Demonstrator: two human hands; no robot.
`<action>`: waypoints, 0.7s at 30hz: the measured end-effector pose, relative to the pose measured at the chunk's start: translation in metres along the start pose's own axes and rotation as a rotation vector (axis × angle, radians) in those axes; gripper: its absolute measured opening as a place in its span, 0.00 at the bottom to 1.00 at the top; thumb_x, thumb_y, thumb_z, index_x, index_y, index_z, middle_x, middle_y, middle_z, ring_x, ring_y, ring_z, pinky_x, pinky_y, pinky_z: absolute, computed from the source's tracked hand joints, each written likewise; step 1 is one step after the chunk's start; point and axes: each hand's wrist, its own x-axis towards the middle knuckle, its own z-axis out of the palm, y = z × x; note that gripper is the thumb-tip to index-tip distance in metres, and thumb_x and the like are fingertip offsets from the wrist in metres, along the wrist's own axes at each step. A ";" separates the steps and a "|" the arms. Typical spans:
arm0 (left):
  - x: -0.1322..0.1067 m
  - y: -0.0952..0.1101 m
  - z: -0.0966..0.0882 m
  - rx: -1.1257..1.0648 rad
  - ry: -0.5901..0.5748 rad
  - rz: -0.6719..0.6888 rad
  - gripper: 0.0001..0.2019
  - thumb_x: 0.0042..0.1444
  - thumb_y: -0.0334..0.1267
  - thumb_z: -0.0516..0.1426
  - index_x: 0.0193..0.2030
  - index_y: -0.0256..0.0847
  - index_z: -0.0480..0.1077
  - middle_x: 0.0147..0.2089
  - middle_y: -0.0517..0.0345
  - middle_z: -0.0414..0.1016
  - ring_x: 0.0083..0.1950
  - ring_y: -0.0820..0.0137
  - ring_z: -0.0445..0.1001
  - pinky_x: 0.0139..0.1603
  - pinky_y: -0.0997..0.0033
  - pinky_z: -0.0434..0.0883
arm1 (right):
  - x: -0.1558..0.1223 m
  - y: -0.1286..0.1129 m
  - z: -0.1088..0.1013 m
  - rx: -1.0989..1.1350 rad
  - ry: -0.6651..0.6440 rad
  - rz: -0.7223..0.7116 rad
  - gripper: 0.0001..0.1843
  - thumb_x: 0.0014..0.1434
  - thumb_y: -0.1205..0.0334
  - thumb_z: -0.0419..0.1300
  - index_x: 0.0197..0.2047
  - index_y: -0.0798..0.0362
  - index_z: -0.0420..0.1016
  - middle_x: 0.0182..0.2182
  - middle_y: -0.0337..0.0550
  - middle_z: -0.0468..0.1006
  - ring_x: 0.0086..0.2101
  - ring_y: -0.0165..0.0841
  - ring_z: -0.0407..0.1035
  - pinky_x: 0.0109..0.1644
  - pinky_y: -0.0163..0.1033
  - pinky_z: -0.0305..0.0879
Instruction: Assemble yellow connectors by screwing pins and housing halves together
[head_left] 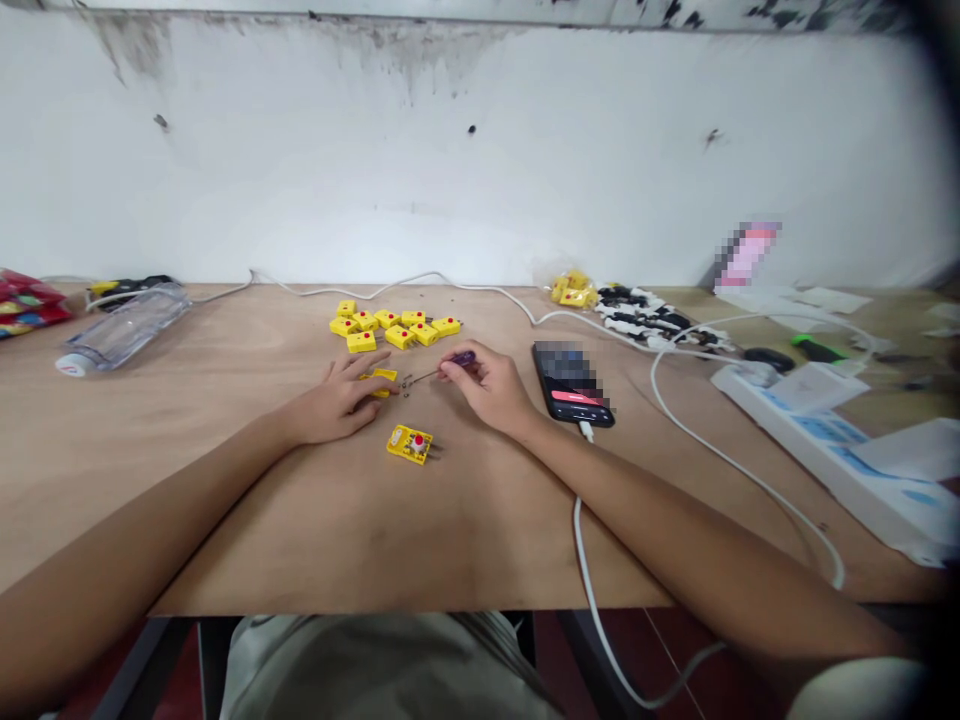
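Observation:
My right hand [491, 385] is closed around a small screwdriver [463, 358] with a purple handle. Its thin shaft points left, its tip close to a few tiny metal screws [406, 384] on the tabletop. My left hand [337, 402] lies on the wood with fingers spread, a fingertip touching a yellow plastic casing half [385, 375] that it partly covers. Nearer to me sits an opened yellow plug [409, 443], its red button and inner parts showing and its metal pins pointing right. Beyond my hands is a group of several yellow plugs [386, 320] with red buttons.
Right of my right hand lies a phone [574, 385] on a white charging cable [586, 432]. Farther right are a white power strip [840, 460] and black-and-white parts [652, 315]. A bag of yellow pieces [574, 288] is at the wall; a clear bottle [131, 328] lies left.

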 end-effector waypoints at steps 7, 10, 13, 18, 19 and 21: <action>-0.001 -0.001 0.000 -0.018 0.006 0.006 0.18 0.63 0.37 0.50 0.58 0.45 0.69 0.74 0.45 0.48 0.71 0.48 0.51 0.66 0.41 0.52 | 0.000 0.002 0.000 0.031 0.002 0.022 0.06 0.62 0.59 0.59 0.40 0.51 0.73 0.33 0.41 0.79 0.35 0.34 0.76 0.43 0.40 0.73; -0.001 -0.002 0.000 -0.015 0.006 0.001 0.18 0.63 0.38 0.51 0.58 0.44 0.69 0.73 0.44 0.48 0.71 0.47 0.51 0.66 0.40 0.52 | 0.000 0.003 0.000 0.038 0.004 0.022 0.07 0.62 0.58 0.59 0.40 0.52 0.72 0.33 0.41 0.79 0.35 0.33 0.77 0.42 0.40 0.73; -0.001 -0.003 0.001 -0.017 0.012 0.004 0.17 0.63 0.38 0.51 0.57 0.44 0.69 0.73 0.43 0.49 0.70 0.47 0.51 0.65 0.40 0.53 | 0.000 0.003 0.000 0.018 0.018 0.016 0.07 0.62 0.58 0.59 0.40 0.52 0.73 0.34 0.41 0.79 0.35 0.33 0.76 0.42 0.40 0.73; -0.001 -0.004 0.001 -0.026 0.034 0.019 0.16 0.63 0.38 0.51 0.55 0.43 0.71 0.72 0.43 0.50 0.69 0.48 0.54 0.64 0.42 0.55 | 0.001 0.003 0.000 0.011 0.042 0.027 0.07 0.62 0.58 0.59 0.40 0.52 0.73 0.33 0.42 0.79 0.35 0.33 0.76 0.42 0.40 0.73; -0.001 -0.004 0.001 -0.029 0.037 0.016 0.16 0.63 0.38 0.51 0.55 0.43 0.71 0.72 0.43 0.51 0.69 0.48 0.54 0.64 0.42 0.56 | 0.001 0.003 0.000 0.026 0.038 0.032 0.07 0.62 0.58 0.59 0.40 0.52 0.72 0.33 0.42 0.79 0.34 0.33 0.77 0.42 0.40 0.73; -0.001 -0.002 -0.001 -0.033 0.047 0.015 0.16 0.62 0.38 0.52 0.54 0.42 0.71 0.72 0.43 0.52 0.67 0.48 0.56 0.63 0.42 0.57 | 0.001 0.003 0.001 0.058 0.029 0.042 0.07 0.62 0.57 0.59 0.39 0.52 0.72 0.33 0.41 0.79 0.34 0.33 0.77 0.42 0.41 0.73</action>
